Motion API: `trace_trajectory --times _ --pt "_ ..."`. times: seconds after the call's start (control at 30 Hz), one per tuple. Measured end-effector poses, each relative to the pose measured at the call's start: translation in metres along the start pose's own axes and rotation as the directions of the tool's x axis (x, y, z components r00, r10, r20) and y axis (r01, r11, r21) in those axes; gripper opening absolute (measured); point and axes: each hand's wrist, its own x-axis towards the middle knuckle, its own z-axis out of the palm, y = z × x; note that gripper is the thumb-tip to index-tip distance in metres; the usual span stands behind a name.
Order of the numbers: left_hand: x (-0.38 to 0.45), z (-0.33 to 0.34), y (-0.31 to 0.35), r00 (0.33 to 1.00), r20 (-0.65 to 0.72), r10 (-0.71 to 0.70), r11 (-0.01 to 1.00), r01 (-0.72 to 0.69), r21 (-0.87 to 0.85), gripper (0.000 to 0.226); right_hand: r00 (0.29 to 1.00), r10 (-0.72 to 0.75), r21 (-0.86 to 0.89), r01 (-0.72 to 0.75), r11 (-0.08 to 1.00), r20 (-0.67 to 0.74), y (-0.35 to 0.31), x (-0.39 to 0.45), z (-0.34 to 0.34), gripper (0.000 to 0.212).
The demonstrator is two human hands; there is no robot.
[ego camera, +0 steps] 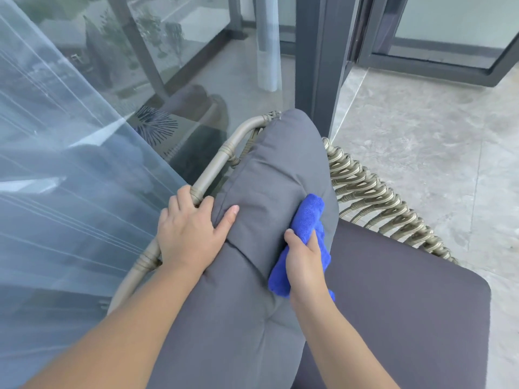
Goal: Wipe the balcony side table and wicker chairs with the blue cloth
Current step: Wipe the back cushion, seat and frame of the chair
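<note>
Forearms: both of mine reach in from the near edge, bare, left one along the chair frame, right one over the cushions.
Right hand (304, 262): my fingers are curled round the blue cloth (304, 220), which is bunched into a roll and pressed against the right face of the back cushion (269, 175).
Left hand (191, 231): my fingers hook over the rounded frame rail (216, 164) of the wicker chair (373, 200), while my thumb lies flat on the cushion's left edge.
Back cushion: grey fabric, padded, with stitched seams, standing up between my two hands.
Seat cushion (407, 304): darker grey, smooth, flat, to the right of the cloth, its rounded corner at near right.
Wicker weave: tan looped strands run along the chair's right side, beyond the seat cushion.
Curtain (56, 192): sheer, pale blue-white, hanging at left just beside the frame rail.
Floor (435, 136): light grey stone-look tiles, matte, stretching right and far.
Glass wall (182, 66): behind the chair, reflective, with a dark vertical post (317, 66) just beyond the cushion's top.
Sliding door frame (438, 66): dark, at far right, set on the tile.
</note>
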Motion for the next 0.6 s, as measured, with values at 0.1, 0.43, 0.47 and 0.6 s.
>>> trace_trajectory --times 0.1,0.43,0.47,0.6 --pt "0.003 0.000 0.000 1.000 -0.016 0.005 1.000 -0.005 0.004 0.065 0.997 -0.066 0.030 0.064 0.997 0.047 -0.018 -0.012 0.015 0.019" --pt "0.008 0.001 -0.005 1.000 -0.025 0.002 1.000 -0.001 0.013 0.064 0.966 -0.169 -0.055 0.183 0.982 0.197 -0.040 -0.036 0.028 0.020" --pt "0.008 0.000 -0.005 1.000 -0.021 0.000 1.000 0.000 0.014 0.065 0.971 -0.163 -0.031 0.171 0.985 0.177 -0.041 -0.033 0.016 0.014" --pt "0.009 -0.004 -0.005 1.000 -0.016 -0.008 1.000 0.008 0.009 0.068 0.989 -0.103 0.005 0.103 0.995 0.109 -0.034 -0.026 -0.039 0.021"
